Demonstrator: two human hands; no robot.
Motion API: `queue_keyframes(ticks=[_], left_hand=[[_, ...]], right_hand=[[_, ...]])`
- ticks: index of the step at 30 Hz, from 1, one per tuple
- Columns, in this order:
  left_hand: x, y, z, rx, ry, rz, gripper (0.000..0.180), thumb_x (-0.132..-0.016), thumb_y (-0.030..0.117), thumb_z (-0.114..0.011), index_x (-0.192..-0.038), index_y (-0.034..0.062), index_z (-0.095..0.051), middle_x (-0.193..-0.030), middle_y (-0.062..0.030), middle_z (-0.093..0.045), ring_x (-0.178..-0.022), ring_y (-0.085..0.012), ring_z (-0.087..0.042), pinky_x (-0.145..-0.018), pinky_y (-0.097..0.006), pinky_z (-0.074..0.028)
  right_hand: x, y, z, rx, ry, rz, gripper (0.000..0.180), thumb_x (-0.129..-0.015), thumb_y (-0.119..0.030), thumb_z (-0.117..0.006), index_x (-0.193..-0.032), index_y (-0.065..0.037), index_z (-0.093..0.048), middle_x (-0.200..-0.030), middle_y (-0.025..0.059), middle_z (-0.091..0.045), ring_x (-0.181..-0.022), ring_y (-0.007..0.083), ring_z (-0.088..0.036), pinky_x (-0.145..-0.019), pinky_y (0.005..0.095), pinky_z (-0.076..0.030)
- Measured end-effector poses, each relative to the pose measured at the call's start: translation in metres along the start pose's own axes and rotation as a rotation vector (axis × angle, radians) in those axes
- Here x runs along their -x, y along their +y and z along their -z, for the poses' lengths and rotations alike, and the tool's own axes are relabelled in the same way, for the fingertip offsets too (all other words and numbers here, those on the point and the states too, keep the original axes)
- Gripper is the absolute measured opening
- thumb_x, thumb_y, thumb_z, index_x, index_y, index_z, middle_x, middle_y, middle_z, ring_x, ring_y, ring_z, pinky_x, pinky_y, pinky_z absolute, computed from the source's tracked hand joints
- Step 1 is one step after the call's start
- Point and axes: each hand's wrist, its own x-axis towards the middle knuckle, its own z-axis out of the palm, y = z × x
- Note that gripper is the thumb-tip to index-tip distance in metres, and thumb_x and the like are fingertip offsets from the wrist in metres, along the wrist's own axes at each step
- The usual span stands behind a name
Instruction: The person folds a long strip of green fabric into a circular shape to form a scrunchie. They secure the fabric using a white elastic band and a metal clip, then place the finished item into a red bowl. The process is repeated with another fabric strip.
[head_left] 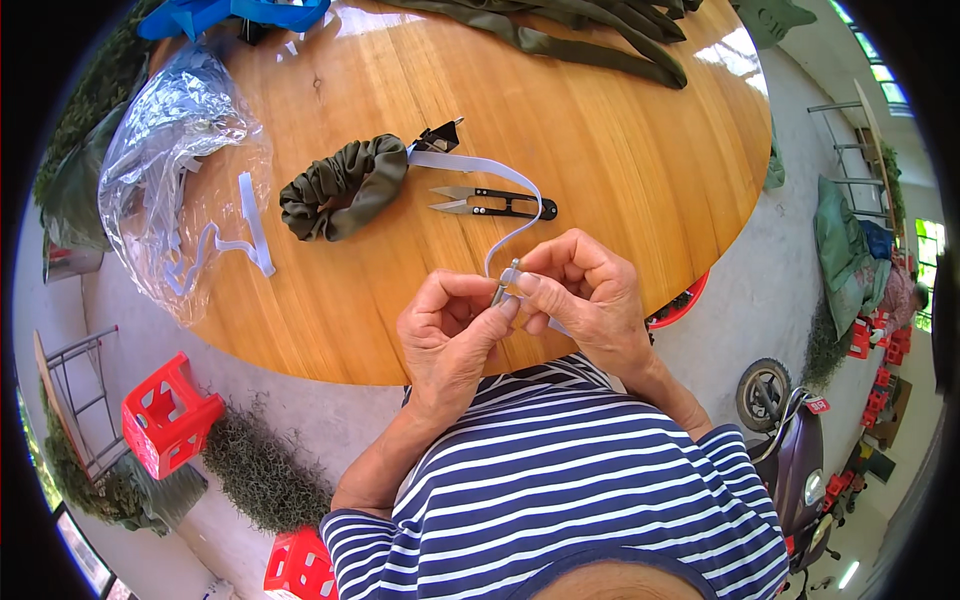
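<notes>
Both hands meet over the near edge of a round wooden table [600,130]. My left hand [450,335] pinches a small metal pin [505,285] at the end of a white elastic band [500,172]. My right hand [585,295] grips the same band end from the other side, fingertips touching the left. The band loops back across the table into a gathered olive fabric tube [345,187], where a black clip [437,136] sits. Black thread snips [490,203] lie on the wood just beyond my hands.
A clear plastic bag [175,160] with white elastic pieces lies at the table's left edge. Olive fabric strips [580,30] and a blue item [235,14] lie at the far side. Red plastic stools [165,412] stand on the concrete floor; a scooter [790,450] is parked at right.
</notes>
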Motion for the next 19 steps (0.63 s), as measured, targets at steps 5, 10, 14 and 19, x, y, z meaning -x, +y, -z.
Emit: queue_keyframes(ticks=[5, 10, 14, 19], left_hand=[[0.004, -0.005, -0.001, 0.123, 0.012, -0.075, 0.010, -0.080, 0.006, -0.060, -0.085, 0.0025, -0.053, -0.073, -0.0068, -0.060, -0.059, -0.0088, -0.057, -0.041, -0.017, -0.039], [0.006, -0.002, -0.002, 0.073, 0.014, -0.003, 0.010, -0.082, 0.007, -0.057, -0.090, 0.0002, -0.055, -0.076, -0.0066, -0.059, -0.059, -0.0088, -0.057, -0.043, -0.017, -0.039], [0.008, -0.006, 0.002, 0.197, -0.068, -0.037, 0.015, -0.085, 0.009, -0.053, -0.094, -0.0016, -0.057, -0.077, -0.0068, -0.059, -0.058, -0.0080, -0.055, -0.044, -0.017, -0.039], [0.005, -0.013, 0.005, 0.250, -0.115, -0.067, 0.018, -0.086, 0.012, -0.051, -0.096, -0.0019, -0.058, -0.082, -0.0078, -0.060, -0.060, -0.0081, -0.055, -0.044, -0.017, -0.039]], right_hand=[[-0.001, 0.002, 0.008, -0.038, -0.071, -0.019, 0.018, -0.084, -0.009, -0.059, -0.095, 0.004, -0.054, -0.078, 0.0059, -0.060, -0.061, 0.0074, -0.057, -0.053, 0.0182, -0.048], [-0.001, 0.005, 0.011, -0.080, -0.147, -0.032, 0.016, -0.083, -0.008, -0.059, -0.094, 0.004, -0.055, -0.073, 0.0068, -0.060, -0.058, 0.0084, -0.057, -0.051, 0.0187, -0.047], [0.000, 0.001, 0.012, -0.221, -0.196, -0.118, 0.015, -0.082, -0.006, -0.060, -0.092, 0.003, -0.055, -0.070, 0.0077, -0.060, -0.055, 0.0089, -0.057, -0.048, 0.0190, -0.046], [0.005, 0.002, 0.008, -0.089, -0.144, -0.043, 0.022, -0.080, -0.006, -0.062, -0.097, 0.002, -0.052, -0.072, 0.0105, -0.061, -0.054, 0.0110, -0.058, -0.048, 0.0198, -0.047]])
